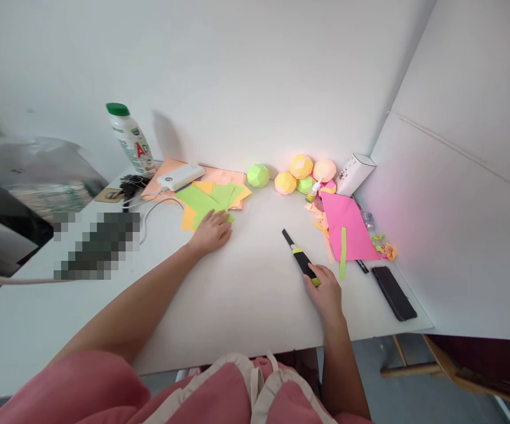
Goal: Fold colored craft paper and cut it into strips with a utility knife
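Observation:
My left hand (211, 232) lies palm down at the near edge of some loose green paper pieces (201, 201), its fingers resting on them. Orange-yellow paper (188, 219) shows underneath. Over to the right, my right hand (327, 291) has its fingers around the handle end of a black and lime-green utility knife (301, 259). The knife lies on the white table, its dark blade end pointing away from me and to the left. Beside that hand, a narrow green paper strip (343, 253) overlaps a pink paper sheet (347, 227).
Faceted paper balls (301, 166) sit along the wall with a small glue bottle (313, 189). A white box (356, 174) and black pouch (393, 293) are at right. A power bank (181, 176), cables and a green-capped bottle (131, 141) stand at left.

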`<state>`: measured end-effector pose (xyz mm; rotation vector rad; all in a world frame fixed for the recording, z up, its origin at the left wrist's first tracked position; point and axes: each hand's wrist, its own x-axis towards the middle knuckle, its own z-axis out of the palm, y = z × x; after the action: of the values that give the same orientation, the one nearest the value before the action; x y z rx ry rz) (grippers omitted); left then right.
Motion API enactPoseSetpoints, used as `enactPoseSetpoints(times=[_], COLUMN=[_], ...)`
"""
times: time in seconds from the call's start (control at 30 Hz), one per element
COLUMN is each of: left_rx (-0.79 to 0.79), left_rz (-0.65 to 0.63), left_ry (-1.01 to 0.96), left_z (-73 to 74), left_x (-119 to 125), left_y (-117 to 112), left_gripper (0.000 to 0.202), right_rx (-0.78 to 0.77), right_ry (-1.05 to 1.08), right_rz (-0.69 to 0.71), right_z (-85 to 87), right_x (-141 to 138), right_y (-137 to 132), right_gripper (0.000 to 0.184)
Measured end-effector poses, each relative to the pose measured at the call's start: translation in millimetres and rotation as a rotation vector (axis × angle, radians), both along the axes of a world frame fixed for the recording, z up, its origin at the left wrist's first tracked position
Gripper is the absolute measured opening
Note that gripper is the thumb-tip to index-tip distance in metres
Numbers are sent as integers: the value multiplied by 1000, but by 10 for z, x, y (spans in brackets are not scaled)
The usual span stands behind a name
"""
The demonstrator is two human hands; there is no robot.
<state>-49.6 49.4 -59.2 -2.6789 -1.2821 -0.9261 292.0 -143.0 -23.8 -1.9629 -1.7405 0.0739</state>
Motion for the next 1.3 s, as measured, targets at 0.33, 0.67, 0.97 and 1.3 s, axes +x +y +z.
enactPoseSetpoints(times=[0.33, 0.67, 0.97, 1.3], left_rx=[-142, -265, -211, -135], left_rz=[-304, -269, -172, -74], left_ry=[236, 154, 68, 78], left_z=[-34, 35, -5, -126], left_x=[608, 631, 627, 598], left_y=[-603, -597, -686, -1047], left_gripper=[49, 51, 43, 41], right_rx=[75, -82, -170, 220], right_ry=[-94, -190, -71, 86], right_rz=[-216, -173, -321, -193], right_z=[-120, 291, 314, 1135], right_x=[142, 321, 279, 588], right_y=[13, 687, 1746, 1569], right_gripper=[36, 36, 53, 40])
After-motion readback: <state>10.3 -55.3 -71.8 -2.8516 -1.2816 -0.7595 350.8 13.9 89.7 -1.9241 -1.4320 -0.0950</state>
